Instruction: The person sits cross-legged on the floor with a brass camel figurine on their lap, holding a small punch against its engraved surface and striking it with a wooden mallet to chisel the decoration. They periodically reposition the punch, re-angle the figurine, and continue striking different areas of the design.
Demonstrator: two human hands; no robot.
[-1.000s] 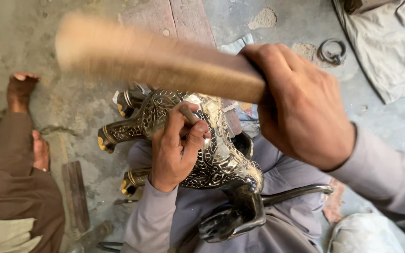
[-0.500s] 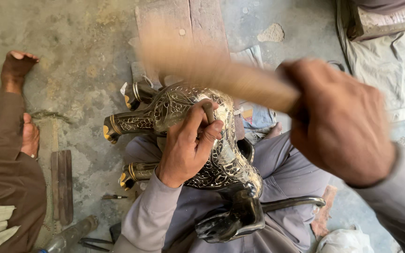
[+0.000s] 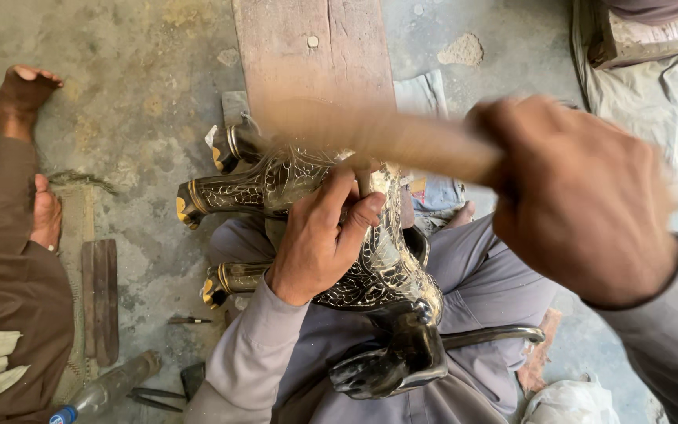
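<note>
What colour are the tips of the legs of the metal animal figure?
Golden yellow, on the dark engraved animal figure; the leg tips show best in the head view.

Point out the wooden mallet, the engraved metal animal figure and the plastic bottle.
wooden mallet [image 3: 402, 141], head view, blurred shaft
engraved metal animal figure [image 3: 378, 271], head view, patterned body
plastic bottle [image 3: 107, 389], head view, clear side

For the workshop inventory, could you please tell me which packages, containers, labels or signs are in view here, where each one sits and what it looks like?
Plastic bottle: lying on the floor at lower left, clear and dusty, blue cap.
White plastic bag: on the floor at lower right, crumpled, partly cut off by the frame.
No readable labels, signs or screens show.
</note>
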